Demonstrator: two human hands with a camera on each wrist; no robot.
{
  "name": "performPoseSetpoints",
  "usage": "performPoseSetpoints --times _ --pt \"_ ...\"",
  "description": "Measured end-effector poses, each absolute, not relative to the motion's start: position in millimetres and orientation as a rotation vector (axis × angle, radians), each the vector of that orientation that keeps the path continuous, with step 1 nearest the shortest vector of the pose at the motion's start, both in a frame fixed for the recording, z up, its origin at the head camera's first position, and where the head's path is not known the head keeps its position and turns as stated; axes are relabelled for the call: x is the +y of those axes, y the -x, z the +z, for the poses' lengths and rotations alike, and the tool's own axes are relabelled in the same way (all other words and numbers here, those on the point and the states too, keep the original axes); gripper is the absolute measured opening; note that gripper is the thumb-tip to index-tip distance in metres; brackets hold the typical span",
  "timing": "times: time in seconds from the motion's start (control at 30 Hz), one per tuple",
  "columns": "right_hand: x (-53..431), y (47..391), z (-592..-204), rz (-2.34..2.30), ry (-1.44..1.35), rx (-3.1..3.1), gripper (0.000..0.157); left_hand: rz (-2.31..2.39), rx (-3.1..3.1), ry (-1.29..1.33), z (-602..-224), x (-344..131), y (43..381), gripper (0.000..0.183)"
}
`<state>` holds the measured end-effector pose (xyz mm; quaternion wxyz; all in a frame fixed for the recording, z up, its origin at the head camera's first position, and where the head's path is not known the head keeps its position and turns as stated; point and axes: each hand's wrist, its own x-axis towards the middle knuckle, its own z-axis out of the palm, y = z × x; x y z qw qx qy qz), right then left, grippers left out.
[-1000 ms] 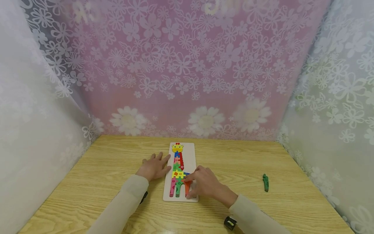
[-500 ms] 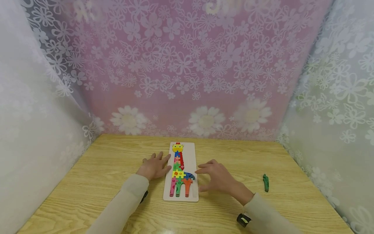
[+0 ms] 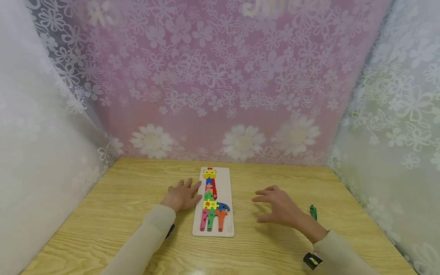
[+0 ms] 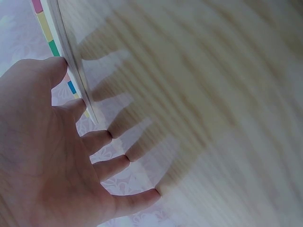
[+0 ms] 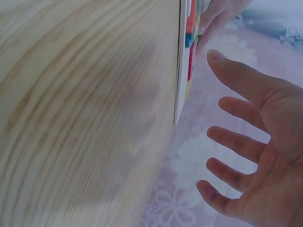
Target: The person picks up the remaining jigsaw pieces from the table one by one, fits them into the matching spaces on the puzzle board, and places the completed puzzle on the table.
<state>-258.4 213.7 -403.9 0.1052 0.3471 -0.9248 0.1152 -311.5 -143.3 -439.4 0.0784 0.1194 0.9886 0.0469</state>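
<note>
A pale puzzle board (image 3: 223,183) bears a giraffe made of colourful interlocking pieces, with a yellow head (image 3: 209,173) at the far end. A blue piece (image 3: 223,206) and an orange leg (image 3: 220,220) lie at its right side, beside a bare leg-shaped recess. My left hand (image 3: 182,195) rests spread on the table, thumb and index fingertip at the board's left edge. Over the table to the right of the board hovers my right hand (image 3: 280,206), fingers apart and holding nothing. Farther right lies a green puzzle piece (image 3: 313,212), partly hidden behind my right wrist.
The wooden table (image 3: 144,172) meets a pink flowered cloth (image 3: 213,84) at the back. Pale curtains stand along both sides. A black band device (image 3: 312,261) sits on my right wrist.
My right hand has left the orange leg piece and moved right, away from the board. It now partly covers the green piece. My left hand stays put.
</note>
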Motion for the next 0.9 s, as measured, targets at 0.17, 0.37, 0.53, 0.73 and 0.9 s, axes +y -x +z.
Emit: performPoseSetpoints --times 0.17,0.37,0.53,0.73,0.9 --pt "227.0 257.9 -405.1 0.348 -1.011 -2.712 0.058 0.145 2.962 -0.356 -439.4 -142.9 311.3 0.065" --pt "243.8 259.9 -410.7 0.402 -1.020 -2.701 0.060 0.143 2.965 -0.359 -438.9 -143.4 311.1 0.065" --pt "260.6 257.7 -411.7 0.446 -1.037 -2.655 0.059 0.151 2.961 -0.354 -439.4 -143.9 311.6 0.065" --pt "284.6 255.7 -418.2 0.457 -1.023 -2.661 0.060 0.151 2.964 -0.350 -440.1 -143.8 312.0 0.065" --pt "305.1 253.8 -422.2 0.430 -0.996 -2.663 0.062 0.154 2.960 -0.352 -439.2 -143.5 311.7 0.065"
